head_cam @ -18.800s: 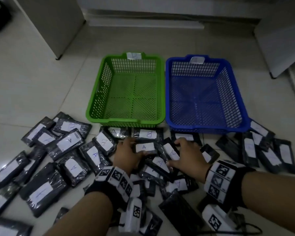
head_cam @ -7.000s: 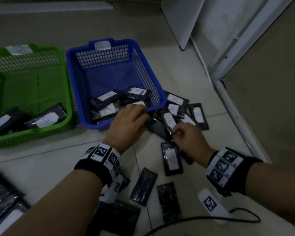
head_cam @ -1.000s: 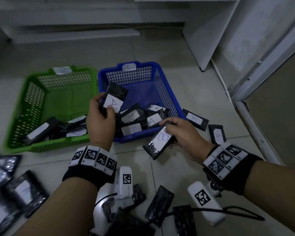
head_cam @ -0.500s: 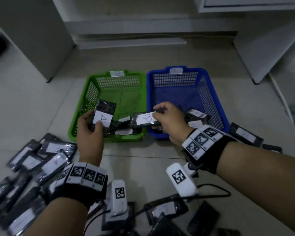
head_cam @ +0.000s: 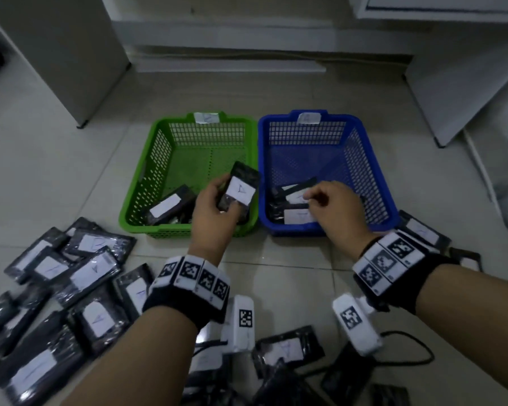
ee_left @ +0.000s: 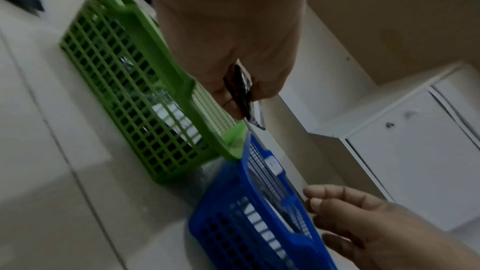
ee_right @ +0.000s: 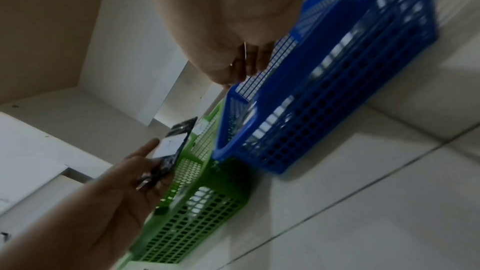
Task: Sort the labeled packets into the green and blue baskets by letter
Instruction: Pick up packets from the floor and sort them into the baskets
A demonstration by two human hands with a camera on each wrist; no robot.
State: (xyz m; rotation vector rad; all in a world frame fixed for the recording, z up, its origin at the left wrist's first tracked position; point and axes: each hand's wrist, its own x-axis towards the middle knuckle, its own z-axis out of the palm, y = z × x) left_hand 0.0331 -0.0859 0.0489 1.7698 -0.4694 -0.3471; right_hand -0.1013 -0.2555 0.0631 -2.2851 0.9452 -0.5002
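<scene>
My left hand [head_cam: 222,202] grips a black packet [head_cam: 241,190] with a white label that reads A, upright over the front right corner of the green basket [head_cam: 147,171]. The left wrist view shows that packet [ee_left: 242,93] edge-on between thumb and fingers. My right hand [head_cam: 314,197] hovers over the front of the blue basket [head_cam: 376,171], fingers loosely curled, with nothing in it. Labeled packets [head_cam: 167,206] lie in the green basket and more packets [head_cam: 294,215] in the blue one. From the right wrist, the held packet [ee_right: 171,147] stands beside the blue basket [ee_right: 337,89].
Several loose packets [head_cam: 79,273] are spread over the tiled floor at the left, some [head_cam: 423,230] lie right of the blue basket, others [head_cam: 288,350] near my forearms. A black cable [head_cam: 408,361] runs at lower right. White cabinets [head_cam: 56,54] stand behind.
My right hand has moved from the green basket to the blue one and no longer holds the B packet. My left hand has carried the A packet rightward, toward the blue basket.
</scene>
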